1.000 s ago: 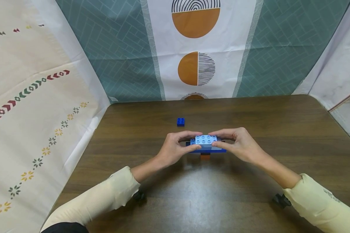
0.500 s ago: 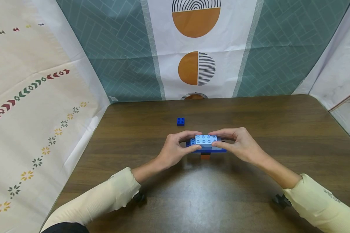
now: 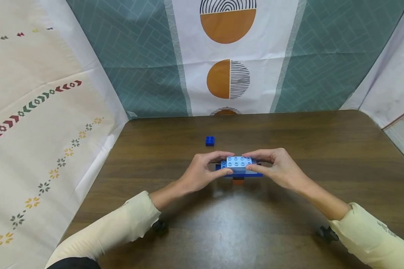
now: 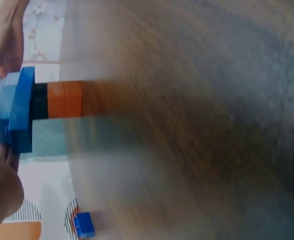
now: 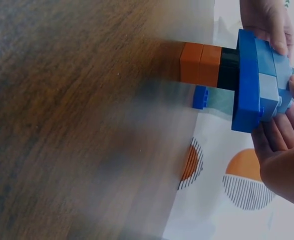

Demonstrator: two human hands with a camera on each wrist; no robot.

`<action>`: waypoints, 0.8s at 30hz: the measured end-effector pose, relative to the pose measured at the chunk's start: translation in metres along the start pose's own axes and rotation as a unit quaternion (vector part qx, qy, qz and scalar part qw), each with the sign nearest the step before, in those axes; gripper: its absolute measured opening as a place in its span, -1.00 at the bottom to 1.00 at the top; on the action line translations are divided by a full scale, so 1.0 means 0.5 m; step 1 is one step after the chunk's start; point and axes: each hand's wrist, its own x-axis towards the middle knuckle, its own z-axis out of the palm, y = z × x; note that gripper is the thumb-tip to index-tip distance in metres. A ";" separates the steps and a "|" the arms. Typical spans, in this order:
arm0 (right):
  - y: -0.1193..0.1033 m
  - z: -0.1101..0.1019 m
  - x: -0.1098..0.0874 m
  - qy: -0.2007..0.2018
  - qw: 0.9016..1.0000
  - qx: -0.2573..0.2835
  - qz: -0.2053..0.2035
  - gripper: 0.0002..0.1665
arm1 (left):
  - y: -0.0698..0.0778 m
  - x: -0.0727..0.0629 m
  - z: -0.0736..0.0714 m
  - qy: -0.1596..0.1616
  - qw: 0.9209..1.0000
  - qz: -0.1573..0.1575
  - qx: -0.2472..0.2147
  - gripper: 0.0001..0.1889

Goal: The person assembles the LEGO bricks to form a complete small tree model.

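A tower of toy building bricks stands upright on the wooden table. Two orange bricks form its foot, with a dark brick above them. Wider than this column, a long blue brick lies across it and carries lighter blue bricks. On top is a light blue brick with two rows of studs. My left hand pinches its left end, thumb in front and fingers behind. At the right end my right hand pinches it the same way. The fingers hide part of the tower's rear.
A single small blue brick lies on the table behind the tower, slightly left. Patterned cloths hang beyond the table's far edge and along both sides.
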 end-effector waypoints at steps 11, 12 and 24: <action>-0.002 0.000 0.000 -0.001 1.000 -0.009 0.004 -0.61 | -0.031 0.029 -0.043 0.017 0.996 -0.040 -0.080 -0.66; -0.002 0.000 0.000 -0.001 1.000 -0.010 0.005 -0.61 | -0.036 0.033 -0.049 0.028 0.994 -0.049 -0.089 -0.66; -0.004 0.001 -0.001 0.002 1.000 -0.017 0.018 -0.60 | -0.138 0.070 -0.119 0.139 0.971 -0.152 -0.120 -0.47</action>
